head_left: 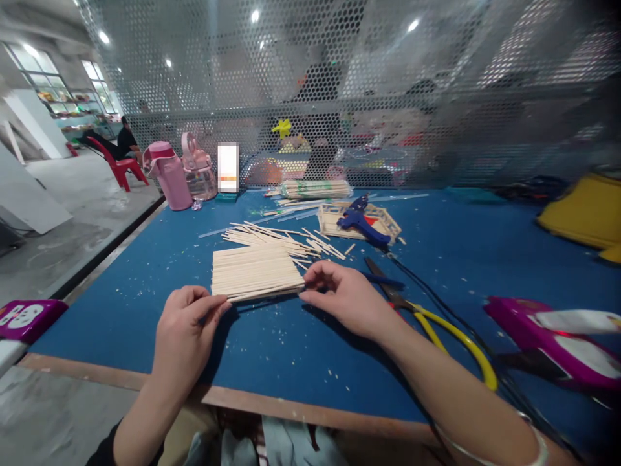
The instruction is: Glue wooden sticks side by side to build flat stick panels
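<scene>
A flat panel of pale wooden sticks (255,272), laid side by side, is in front of me with its near edge tilted slightly off the table. My left hand (191,323) pinches its near left corner between thumb and fingers. At the near right corner, my right hand (339,294) has thumb and fingertips around the stick ends. Loose wooden sticks (262,234) lie in a pile just behind the panel. To the right of my right hand are scissors with yellow handles (456,330), partly hidden by my forearm.
A blue glue gun (363,223) rests on a small wooden stick frame (332,226). Behind are a bag of sticks (315,189), a pink flask (172,178) and a clear bottle (198,171). Purple power strips (548,336) and cables lie right; perforated metal (310,84) stands behind.
</scene>
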Available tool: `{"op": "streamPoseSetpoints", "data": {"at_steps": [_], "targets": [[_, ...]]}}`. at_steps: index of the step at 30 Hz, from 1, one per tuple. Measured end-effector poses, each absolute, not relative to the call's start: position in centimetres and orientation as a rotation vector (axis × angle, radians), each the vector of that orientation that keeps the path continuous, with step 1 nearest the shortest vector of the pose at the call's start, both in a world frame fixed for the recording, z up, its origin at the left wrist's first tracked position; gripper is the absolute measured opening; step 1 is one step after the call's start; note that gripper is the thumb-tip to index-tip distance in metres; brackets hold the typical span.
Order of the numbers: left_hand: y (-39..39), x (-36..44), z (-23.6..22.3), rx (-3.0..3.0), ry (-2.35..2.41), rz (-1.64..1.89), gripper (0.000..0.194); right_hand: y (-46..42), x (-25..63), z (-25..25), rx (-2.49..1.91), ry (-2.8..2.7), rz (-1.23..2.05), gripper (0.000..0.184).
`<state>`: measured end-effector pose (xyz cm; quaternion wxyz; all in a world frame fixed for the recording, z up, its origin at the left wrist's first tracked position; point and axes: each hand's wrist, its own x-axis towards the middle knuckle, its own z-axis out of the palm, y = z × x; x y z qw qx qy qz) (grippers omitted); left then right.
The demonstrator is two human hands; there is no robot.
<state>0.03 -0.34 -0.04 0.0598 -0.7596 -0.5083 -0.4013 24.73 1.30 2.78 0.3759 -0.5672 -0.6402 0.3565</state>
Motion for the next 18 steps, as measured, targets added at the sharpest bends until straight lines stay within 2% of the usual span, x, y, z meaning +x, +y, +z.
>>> {"op": "streamPoseSetpoints", "data": {"at_steps": [18], "targets": [[0.21,0.82,0.34,-2.378,-1.642,-1.212,0.018,1.5,24.4,2.77,-1.554,-1.472,0.955,0.014]]}}
